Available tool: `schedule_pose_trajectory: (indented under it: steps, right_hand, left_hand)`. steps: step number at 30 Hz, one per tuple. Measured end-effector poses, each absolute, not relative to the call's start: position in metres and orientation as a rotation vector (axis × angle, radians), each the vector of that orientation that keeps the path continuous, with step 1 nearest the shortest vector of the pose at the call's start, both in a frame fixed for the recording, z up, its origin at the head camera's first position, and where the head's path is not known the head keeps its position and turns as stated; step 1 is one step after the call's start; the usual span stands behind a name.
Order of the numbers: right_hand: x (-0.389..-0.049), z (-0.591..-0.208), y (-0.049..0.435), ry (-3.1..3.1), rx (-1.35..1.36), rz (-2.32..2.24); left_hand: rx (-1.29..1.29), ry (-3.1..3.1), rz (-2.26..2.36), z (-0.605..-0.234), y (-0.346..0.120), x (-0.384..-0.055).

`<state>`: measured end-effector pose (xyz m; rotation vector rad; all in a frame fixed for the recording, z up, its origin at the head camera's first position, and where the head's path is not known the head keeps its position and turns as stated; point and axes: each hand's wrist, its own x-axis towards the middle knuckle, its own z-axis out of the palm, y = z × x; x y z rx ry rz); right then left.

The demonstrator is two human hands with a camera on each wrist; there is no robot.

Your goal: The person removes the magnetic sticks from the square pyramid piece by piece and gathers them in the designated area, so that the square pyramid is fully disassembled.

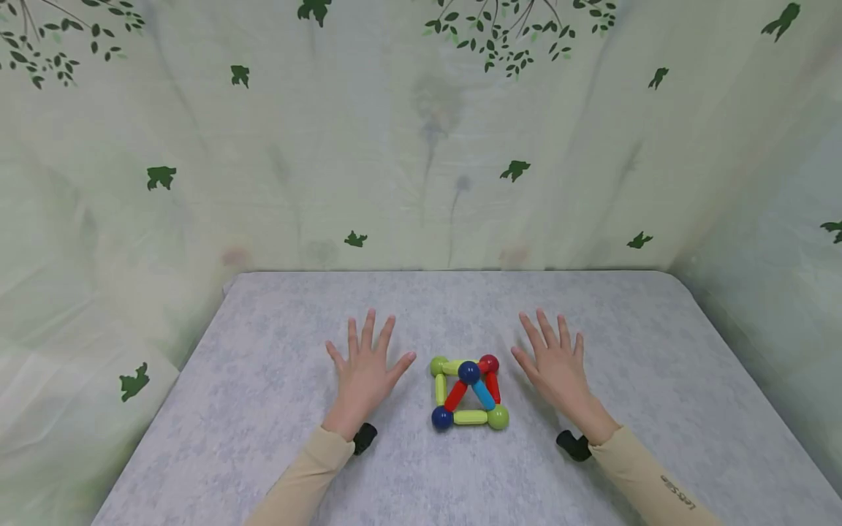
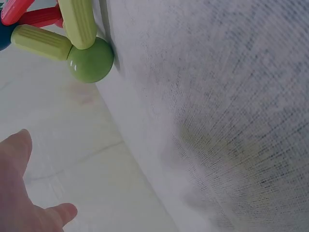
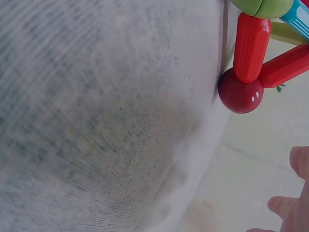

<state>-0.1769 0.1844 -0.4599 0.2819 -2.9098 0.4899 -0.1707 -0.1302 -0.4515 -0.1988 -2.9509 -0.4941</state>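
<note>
A small frame of coloured rods and balls stands on the table between the two hands. Its base has yellow-green rods (image 1: 470, 417) and a red rod (image 3: 252, 46), joined by a dark blue ball (image 1: 442, 418), a red ball (image 3: 240, 91) and two green balls (image 2: 91, 60). Another dark blue ball (image 1: 468, 372) tops a slanting red rod (image 1: 455, 396) and a light blue rod (image 1: 483, 394). To its left the left hand (image 1: 365, 372) spreads its fingers, apart from it. The right hand (image 1: 558, 369) is likewise spread on the other side, holding nothing.
A grey mottled cloth covers the table (image 1: 263, 329). Behind and beside it hangs a pale curtain (image 1: 395, 146) with green leaf prints. Black wrist devices (image 1: 574, 446) sit under both beige sleeves (image 1: 309, 471).
</note>
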Motion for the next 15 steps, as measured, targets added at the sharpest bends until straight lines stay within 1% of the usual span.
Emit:
schedule_pose_trajectory:
  steps: [6,10,15]
  right_hand:
    - [-0.176,-0.458,0.184,-2.861,0.383,0.583]
    - [-0.175,-0.458,0.183,-2.781,0.511,0.75]
    - [-0.17,-0.457,0.179,-2.7,0.648,1.055]
  left_hand:
    - [-0.288,-2.891,-0.546,-0.449,-0.126,-0.169]
    - [-0.47,-2.793,-0.687,-0.447,-0.122,-0.169]
    - [-0.708,-2.689,-0.982,-0.448,-0.114,-0.169]
